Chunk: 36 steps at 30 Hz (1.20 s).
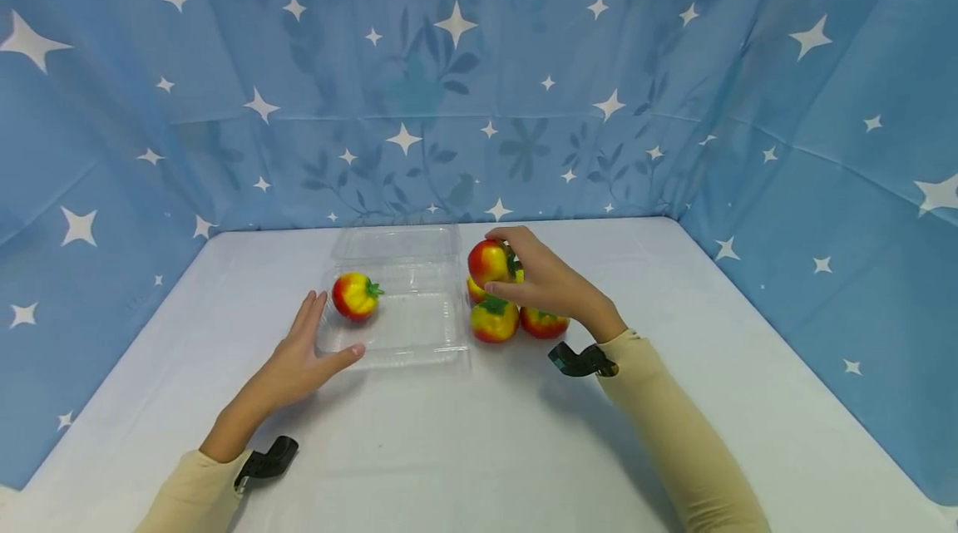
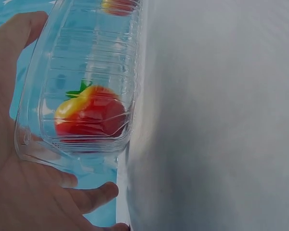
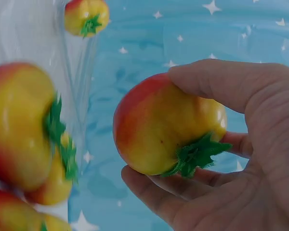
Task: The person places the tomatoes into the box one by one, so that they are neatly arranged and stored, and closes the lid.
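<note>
My right hand (image 1: 550, 279) grips a red-and-yellow, tomato-like fruit (image 3: 154, 127) with a jagged green leafy top, thumb on one side and fingers on the other. It is held over several similar fruits (image 1: 494, 322) grouped on the table. To their left lies a clear plastic clamshell box (image 1: 415, 321), its lid (image 1: 397, 244) folded back towards the curtain. One fruit (image 1: 357, 296) sits inside, at the box's left end, its leaves pointing right. At that end is my left hand (image 1: 299, 362), fingers straight along the side and thumb spread by the front edge, holding nothing.
A white cloth covers the table (image 1: 419, 450). Blue curtains (image 1: 464, 84) with white stars rise along the back and both sides. Each wrist wears a small black camera mount (image 1: 580, 360) over a beige sleeve.
</note>
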### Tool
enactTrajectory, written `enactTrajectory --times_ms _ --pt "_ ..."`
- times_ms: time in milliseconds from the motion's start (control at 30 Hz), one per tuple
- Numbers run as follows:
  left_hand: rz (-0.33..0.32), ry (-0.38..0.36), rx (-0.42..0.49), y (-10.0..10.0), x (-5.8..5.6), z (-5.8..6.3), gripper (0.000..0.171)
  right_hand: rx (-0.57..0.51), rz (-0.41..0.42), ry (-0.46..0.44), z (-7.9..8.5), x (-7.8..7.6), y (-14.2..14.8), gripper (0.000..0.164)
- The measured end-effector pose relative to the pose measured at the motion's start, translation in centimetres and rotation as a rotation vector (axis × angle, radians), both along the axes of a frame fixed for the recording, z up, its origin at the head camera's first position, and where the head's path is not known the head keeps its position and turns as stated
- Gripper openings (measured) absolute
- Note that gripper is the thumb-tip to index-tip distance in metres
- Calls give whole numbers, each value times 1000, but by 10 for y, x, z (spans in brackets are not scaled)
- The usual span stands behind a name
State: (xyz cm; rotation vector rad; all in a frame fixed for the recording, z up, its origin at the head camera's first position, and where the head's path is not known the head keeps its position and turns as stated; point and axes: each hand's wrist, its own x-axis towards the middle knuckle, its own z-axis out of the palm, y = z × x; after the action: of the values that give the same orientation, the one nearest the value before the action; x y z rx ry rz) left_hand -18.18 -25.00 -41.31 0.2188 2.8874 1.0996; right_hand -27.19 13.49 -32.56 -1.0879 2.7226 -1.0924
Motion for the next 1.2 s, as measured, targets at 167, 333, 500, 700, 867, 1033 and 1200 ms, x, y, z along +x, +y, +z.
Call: enactTrajectory --times_ms 167,333,500,700,867,1033,1200 --pt "-2 2 -24 0 0 1 119 -16 30 5 -1 -1 -24 72" --pt "-6 -1 -30 0 0 1 122 -1 46 13 -3 0 -47 72" --pt "-5 -12 -29 -1 0 0 125 7 77 -16 -6 3 -69 71" --pt "-4 -22 -31 -1 -1 1 126 -28 127 -25 -17 8 -96 68" --pt "-9 -13 -29 -1 -1 2 125 -45 172 -41 -24 11 -120 67" --pt "-21 5 -30 -2 -2 2 126 -47 202 -14 -31 13 -139 65" --pt "-28 14 -26 -5 -1 2 125 -6 199 -9 -38 14 -152 66"
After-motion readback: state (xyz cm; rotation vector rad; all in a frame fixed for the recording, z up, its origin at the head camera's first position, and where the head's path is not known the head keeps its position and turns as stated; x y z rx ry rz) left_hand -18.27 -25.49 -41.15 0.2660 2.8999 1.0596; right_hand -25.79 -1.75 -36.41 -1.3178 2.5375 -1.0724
